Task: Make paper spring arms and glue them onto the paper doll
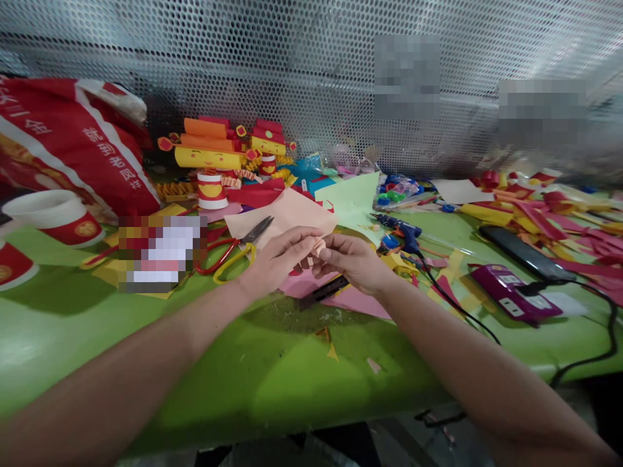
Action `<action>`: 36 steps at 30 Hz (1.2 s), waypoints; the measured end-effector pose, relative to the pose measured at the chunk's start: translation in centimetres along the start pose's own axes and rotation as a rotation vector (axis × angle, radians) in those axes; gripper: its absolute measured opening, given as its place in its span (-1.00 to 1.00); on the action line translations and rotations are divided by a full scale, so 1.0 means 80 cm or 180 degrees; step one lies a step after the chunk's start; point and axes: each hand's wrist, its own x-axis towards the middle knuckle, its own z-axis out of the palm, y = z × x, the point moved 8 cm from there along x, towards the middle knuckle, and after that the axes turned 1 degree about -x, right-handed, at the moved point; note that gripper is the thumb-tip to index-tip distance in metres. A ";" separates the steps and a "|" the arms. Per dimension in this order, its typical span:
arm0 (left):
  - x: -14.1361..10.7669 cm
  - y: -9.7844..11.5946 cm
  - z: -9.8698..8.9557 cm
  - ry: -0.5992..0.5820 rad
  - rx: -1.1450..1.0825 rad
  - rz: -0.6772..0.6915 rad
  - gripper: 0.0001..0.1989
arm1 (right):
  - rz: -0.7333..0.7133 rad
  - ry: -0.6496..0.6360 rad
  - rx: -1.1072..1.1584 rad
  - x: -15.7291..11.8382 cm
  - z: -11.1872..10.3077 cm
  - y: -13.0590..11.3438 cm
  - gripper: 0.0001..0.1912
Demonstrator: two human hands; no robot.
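A small folded piece of pale peach paper (318, 246) is pinched between the fingertips of my left hand (282, 259) and my right hand (353, 259), which meet above the green table (311, 389). Beneath them lie pink paper (363, 303) and a black-handled cutter (331, 289). Scissors with red handles (233, 245) lie open just left of my left hand, over a larger peach sheet (287, 211). To the right of my right hand is a dark blue glue gun (400, 228).
Behind stand two paper figures (209, 155) on cups. Paper cups (56, 217) and a red bag (82, 143) are at left. A purple power strip (513, 292), black cable, dark phone (523, 251) and coloured paper strips lie at right.
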 end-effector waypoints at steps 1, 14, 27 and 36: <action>0.000 0.003 0.001 -0.0050 0.0045 0.0042 -0.69 | 0.0065 -0.0050 0.0155 0.000 0.000 0.002 -0.66; 0.004 0.008 -0.012 0.0330 0.1218 0.0490 -0.80 | 0.0411 -0.0318 0.0475 -0.002 -0.003 0.011 -0.69; -0.006 0.014 0.001 0.0398 0.3580 0.1049 -0.82 | 0.0253 0.0526 -0.0162 -0.001 -0.021 0.007 -0.59; -0.008 0.019 0.002 0.0476 0.3762 0.1206 -0.81 | 0.0177 0.0701 -0.0362 0.002 -0.025 0.005 -0.63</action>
